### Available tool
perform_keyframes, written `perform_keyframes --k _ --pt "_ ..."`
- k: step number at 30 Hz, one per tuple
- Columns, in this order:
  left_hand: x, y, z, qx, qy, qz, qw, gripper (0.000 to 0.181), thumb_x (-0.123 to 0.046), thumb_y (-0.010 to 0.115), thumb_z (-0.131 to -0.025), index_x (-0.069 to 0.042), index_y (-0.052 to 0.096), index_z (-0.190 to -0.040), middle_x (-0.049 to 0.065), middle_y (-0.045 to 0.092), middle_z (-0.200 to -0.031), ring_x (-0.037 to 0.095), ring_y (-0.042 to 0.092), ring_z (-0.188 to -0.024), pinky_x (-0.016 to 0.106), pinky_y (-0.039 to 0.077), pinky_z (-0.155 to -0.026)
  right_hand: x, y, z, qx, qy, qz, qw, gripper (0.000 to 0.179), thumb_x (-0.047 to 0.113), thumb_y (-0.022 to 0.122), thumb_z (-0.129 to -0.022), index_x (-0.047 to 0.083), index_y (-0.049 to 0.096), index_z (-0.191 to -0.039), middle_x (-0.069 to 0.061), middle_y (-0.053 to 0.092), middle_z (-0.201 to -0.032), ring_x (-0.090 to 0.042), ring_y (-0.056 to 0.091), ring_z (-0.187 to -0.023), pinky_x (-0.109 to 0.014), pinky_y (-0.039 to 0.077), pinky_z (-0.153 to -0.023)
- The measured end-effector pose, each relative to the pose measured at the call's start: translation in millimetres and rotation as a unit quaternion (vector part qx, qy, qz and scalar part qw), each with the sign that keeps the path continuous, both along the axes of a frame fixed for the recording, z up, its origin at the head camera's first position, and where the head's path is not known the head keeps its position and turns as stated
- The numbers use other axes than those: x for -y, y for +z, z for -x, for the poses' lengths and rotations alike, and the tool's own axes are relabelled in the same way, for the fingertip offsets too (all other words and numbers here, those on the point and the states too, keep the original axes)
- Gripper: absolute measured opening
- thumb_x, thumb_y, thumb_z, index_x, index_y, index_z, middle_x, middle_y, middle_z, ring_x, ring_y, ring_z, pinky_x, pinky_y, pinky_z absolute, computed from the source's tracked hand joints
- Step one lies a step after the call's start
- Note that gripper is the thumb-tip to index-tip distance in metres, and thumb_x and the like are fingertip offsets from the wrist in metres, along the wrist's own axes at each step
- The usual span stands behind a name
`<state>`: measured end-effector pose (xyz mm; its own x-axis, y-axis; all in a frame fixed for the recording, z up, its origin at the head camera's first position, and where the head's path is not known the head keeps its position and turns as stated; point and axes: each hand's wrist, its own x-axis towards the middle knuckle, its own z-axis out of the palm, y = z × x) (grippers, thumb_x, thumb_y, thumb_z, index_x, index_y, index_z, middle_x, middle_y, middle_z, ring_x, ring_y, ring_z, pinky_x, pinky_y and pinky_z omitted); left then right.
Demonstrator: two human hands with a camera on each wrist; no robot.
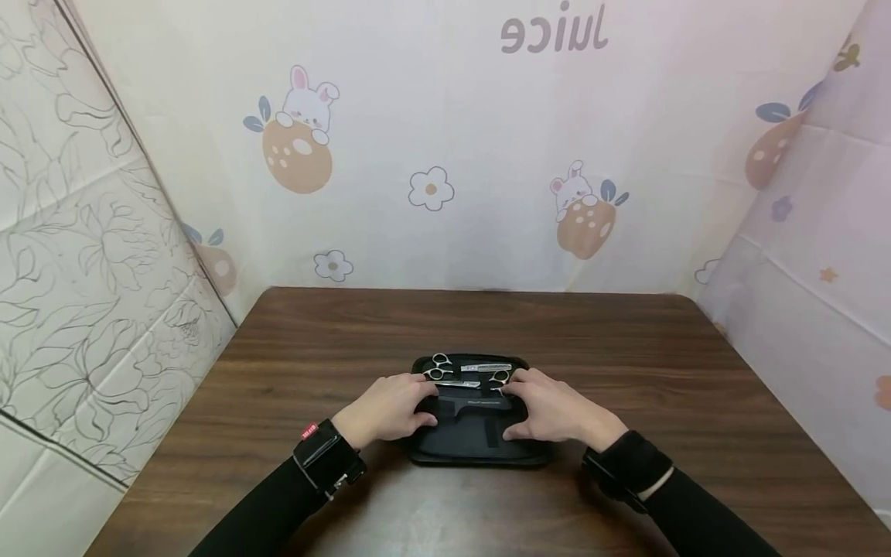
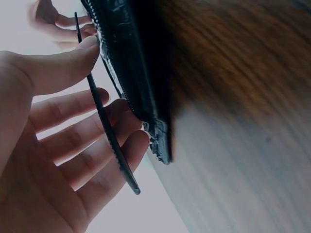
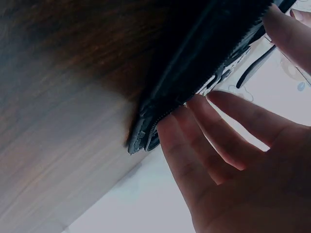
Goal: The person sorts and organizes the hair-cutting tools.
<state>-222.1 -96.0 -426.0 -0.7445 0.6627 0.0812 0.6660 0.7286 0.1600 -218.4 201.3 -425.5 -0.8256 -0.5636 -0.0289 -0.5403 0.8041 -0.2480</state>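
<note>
A black zip case point(image 1: 480, 449) lies unfolded on the table, with hairdressing scissors point(image 1: 455, 383) and thinning shears point(image 1: 486, 367) in it. Below them is a dark, flat piece with small lettering point(image 1: 480, 403), perhaps a comb. My left hand point(image 1: 391, 408) is at the case's left side, its fairly straight fingers touching the edge. A thin dark strip point(image 2: 111, 133), seen edge-on in the left wrist view, crosses between left thumb and fingers; its kind and any grip are unclear. On the opposite side my right hand point(image 1: 557, 410) touches the zipped rim with extended fingers, thumb over the case.
The brown wooden table point(image 1: 313, 333) extends around the case. Printed cloth point(image 1: 431, 247) hangs behind it and on the right. A floral panel point(image 1: 90, 309) stands along the left side.
</note>
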Motion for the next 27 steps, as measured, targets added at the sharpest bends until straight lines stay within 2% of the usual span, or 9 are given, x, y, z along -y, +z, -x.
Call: perform_keyframes --k 8,16,21,27 --pt "6.4 -4.2 -4.8 -0.009 -0.009 -0.016 0.9998 0.035 -0.035 0.076 -0.092 -0.011 0.072 -0.117 0.001 0.067 -0.105 0.019 0.065 -0.096 0.040 0.057 -0.076 1.8 -5.3 -1.2 -0.003 -0.001 -0.001 1.0000 0.067 0.046 0.086 -0.078 0.003 0.068 -0.127 -0.004 0.058 -0.123 -0.021 0.052 -0.108 -0.042 0.052 -0.082" --pt "18.6 -6.6 -11.0 -0.006 0.002 -0.020 0.9998 0.035 -0.034 0.077 -0.091 -0.010 0.073 -0.116 0.001 0.066 -0.101 0.016 0.063 -0.090 0.038 0.056 -0.073 5.9 -10.3 -0.8 -0.020 0.008 -0.015 0.9996 0.068 0.046 0.086 -0.078 0.003 0.068 -0.128 -0.005 0.061 -0.121 -0.021 0.053 -0.107 -0.040 0.053 -0.081" --pt "23.3 -3.2 -12.2 0.004 0.000 -0.026 0.9997 0.034 -0.031 0.078 -0.091 -0.008 0.073 -0.115 0.003 0.066 -0.101 0.015 0.061 -0.087 0.037 0.056 -0.074 7.1 -10.3 0.1 -0.027 0.010 -0.024 0.9993 0.067 0.047 0.085 -0.079 0.003 0.068 -0.127 -0.006 0.062 -0.121 -0.022 0.053 -0.108 -0.041 0.053 -0.081" --pt "28.0 1.5 -11.6 0.012 0.008 -0.012 0.9998 0.035 -0.032 0.079 -0.090 -0.008 0.073 -0.116 0.002 0.066 -0.100 0.014 0.061 -0.086 0.037 0.056 -0.073 7.0 -9.6 0.5 -0.030 0.011 -0.026 0.9992 0.067 0.046 0.086 -0.079 0.003 0.068 -0.127 -0.006 0.062 -0.123 -0.023 0.054 -0.110 -0.042 0.053 -0.081"
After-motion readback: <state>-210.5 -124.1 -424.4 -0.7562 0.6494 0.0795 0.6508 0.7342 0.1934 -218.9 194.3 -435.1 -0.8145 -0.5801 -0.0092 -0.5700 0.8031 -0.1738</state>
